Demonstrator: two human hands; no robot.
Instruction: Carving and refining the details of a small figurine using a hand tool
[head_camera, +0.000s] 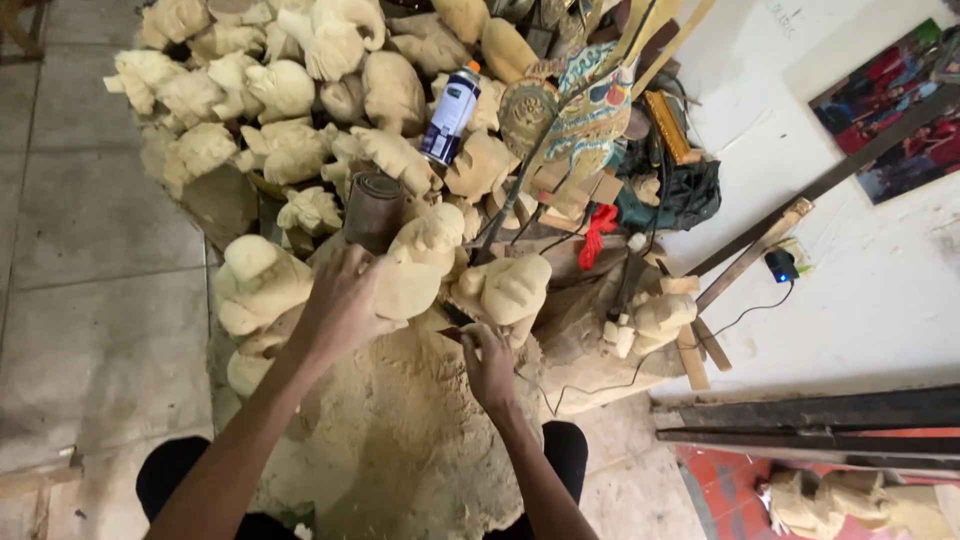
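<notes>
- While the left hand (345, 300) is clamped over the top of a pale unfinished wood carving (405, 285), its fingers are wrapped down around the far side, so that one's properly gripped.
- The carving sits on the sawdust-covered mound (400, 440) right in front of the person's knees, at the near edge of the big pile of carvings (290, 110) on the floor.
- The right hand (488, 362) is just right of that carving and a bit nearer, fingers pinched shut around a small dark carving tool (455, 318), whose tip points up-left into the gap between the held carving and the neighbouring figure (505, 290).
- So the tool is touching or nearly touching the carving's lower right side; can't really tell which from here.
- A spray can (452, 115) lies tilted on the pile toward the far side, white and dark blue body with a greenish label patch and an orange cap.
- A roll of brown sandpaper-looking sheet (375, 205) stands just behind the left hand.
- A flat painted puppet-style figure (590, 110), blue and gold, leans at the pile's right edge, with a red scrap (598, 228) below it.
- On the white wall at right, a colourful photo poster (895, 110) hangs tilted, and a small black plug with a blue light (781, 266) sits lower down.
</notes>
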